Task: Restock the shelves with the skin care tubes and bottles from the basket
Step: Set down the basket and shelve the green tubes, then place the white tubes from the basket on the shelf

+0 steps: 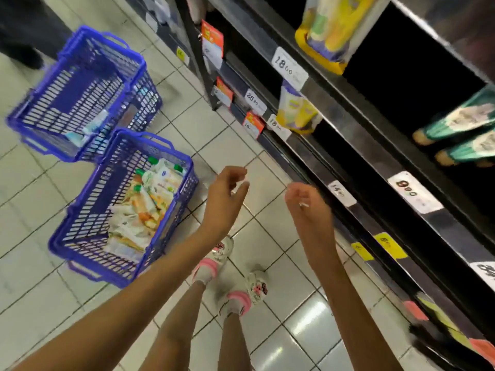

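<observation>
A blue plastic basket [80, 236] stands on the tiled floor at my left, filled with several white, orange and green-capped skin care tubes [150, 199]. My left hand [225, 199] hangs in the air just right of that basket, fingers loosely curled and holding nothing. My right hand [308, 207] is raised beside it, close to the dark shelf edge [375, 212], also holding nothing. Yellow tubes [297, 111] stand on a middle shelf, and a yellow pack [329, 30] sits higher up.
A second blue basket [80, 92] with a few items sits farther back on the floor. Green bottles [460, 135] lie on a shelf at the right. Price tags [289, 68] line the shelf edges. My feet in white-pink shoes [233, 277] stand on the tiles. Another person's dark leg [24, 36] is at the top left.
</observation>
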Demonstrator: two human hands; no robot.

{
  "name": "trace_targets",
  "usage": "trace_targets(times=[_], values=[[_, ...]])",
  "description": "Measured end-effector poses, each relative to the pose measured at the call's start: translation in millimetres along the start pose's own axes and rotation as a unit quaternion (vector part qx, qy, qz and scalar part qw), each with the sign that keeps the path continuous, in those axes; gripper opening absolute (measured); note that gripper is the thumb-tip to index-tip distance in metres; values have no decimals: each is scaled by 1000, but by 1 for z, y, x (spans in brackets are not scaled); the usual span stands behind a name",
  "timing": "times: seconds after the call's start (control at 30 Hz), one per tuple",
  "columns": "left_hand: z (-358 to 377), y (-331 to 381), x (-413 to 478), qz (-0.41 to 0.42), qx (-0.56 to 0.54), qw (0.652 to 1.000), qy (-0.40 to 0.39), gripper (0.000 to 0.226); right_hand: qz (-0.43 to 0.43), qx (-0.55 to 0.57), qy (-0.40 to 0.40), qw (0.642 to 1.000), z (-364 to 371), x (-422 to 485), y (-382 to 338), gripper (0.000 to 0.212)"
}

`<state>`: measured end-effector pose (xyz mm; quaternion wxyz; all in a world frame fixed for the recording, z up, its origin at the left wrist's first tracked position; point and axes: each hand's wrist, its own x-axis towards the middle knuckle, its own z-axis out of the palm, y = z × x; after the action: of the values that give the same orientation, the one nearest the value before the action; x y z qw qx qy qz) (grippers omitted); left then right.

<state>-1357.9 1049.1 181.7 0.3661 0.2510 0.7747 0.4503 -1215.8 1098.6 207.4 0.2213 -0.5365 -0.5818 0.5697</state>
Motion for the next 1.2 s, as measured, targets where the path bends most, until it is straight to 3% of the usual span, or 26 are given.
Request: trace_targets(times=[0.1, 0.23, 0.6, 1.03, 1.2], values=[[-68, -62, -20, -124, 57, 988, 71, 18, 44, -4, -115, 992, 65, -5, 6, 14], [-135, -122, -38, -246, 92, 954, 146, 18, 107, -33, -210, 971, 133, -5, 13, 14], [-222, -216, -33, -444, 27, 866, 228, 24, 133, -173, -305, 927, 247, 29, 22, 12], [-203, -298, 67, -420, -33, 889, 178, 26, 80, -305, -299, 901, 353, 118, 107, 25], [-162, -336, 135, -383, -27, 916, 118, 30, 26, -392, -351, 850, 381, 175, 156, 33]])
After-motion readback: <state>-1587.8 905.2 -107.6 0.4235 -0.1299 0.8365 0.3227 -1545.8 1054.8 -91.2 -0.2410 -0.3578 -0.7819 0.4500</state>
